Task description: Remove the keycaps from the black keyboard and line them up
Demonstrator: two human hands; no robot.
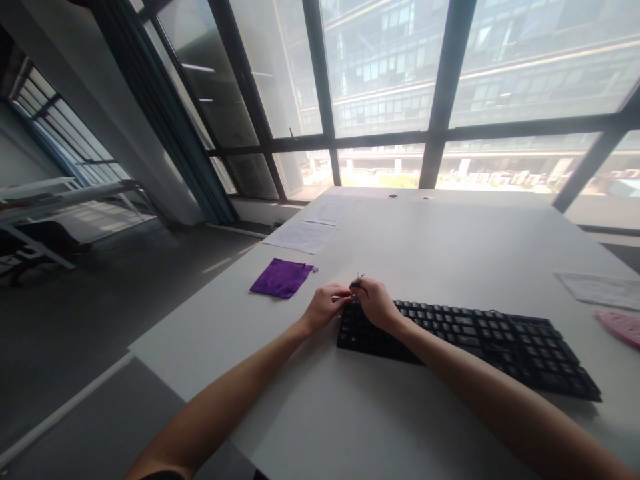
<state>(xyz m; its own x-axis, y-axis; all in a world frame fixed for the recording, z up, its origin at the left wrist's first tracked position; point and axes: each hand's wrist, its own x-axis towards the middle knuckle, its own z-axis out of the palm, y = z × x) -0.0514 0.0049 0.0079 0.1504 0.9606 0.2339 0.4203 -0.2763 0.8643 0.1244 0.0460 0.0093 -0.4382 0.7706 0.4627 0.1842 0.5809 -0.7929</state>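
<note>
A black keyboard (pixel 480 343) lies across the white table (pixel 400 240). Both my hands meet at its far left corner. My right hand (pixel 376 303) is closed in a pinch on a small metal tool (pixel 358 280) held over the corner keys. My left hand (pixel 326 307) is also closed, its fingertips pinched at the same spot beside the tool; what it holds is too small to make out.
A purple cloth pouch (pixel 281 277) lies left of the hands. Paper sheets (pixel 304 236) sit farther back on the left. A clear plastic bag (pixel 600 289) and a pink object (pixel 623 327) lie at the right edge. Large windows stand behind the table.
</note>
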